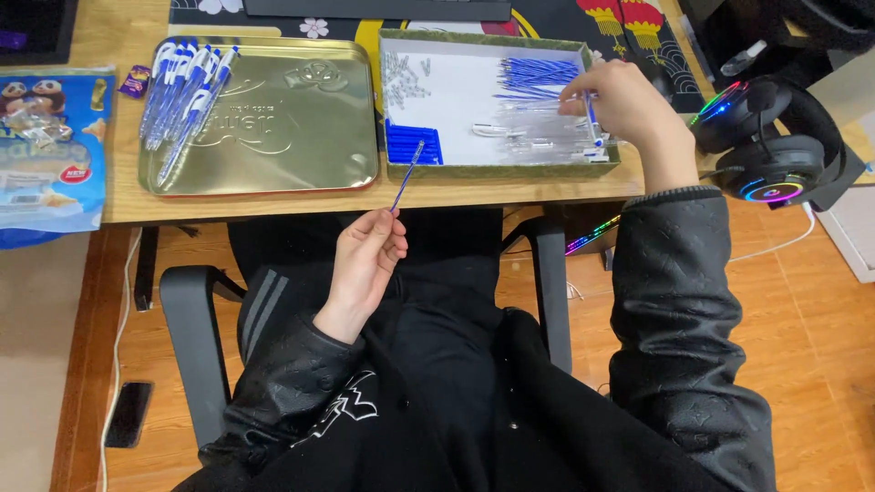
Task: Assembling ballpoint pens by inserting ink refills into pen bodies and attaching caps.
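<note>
My left hand (365, 258) pinches the lower end of a thin blue pen refill (407, 175), held tilted up over the desk's front edge. My right hand (622, 102) reaches into a shallow white-lined box (499, 169) and its fingers close on a clear pen barrel (593, 121) at the right side. The box holds blue refills (536, 75), clear barrels (538, 144), blue caps (412, 143) and small springs (403, 75). A gold metal tray (292, 128) to the left carries several finished blue-and-white pens (187, 96).
A blue snack bag (47, 146) lies at the desk's left end. A black headset with coloured lights (766, 137) sits to the right. The wooden desk (273, 205) ends near my lap, with black chair armrests (196, 337) below.
</note>
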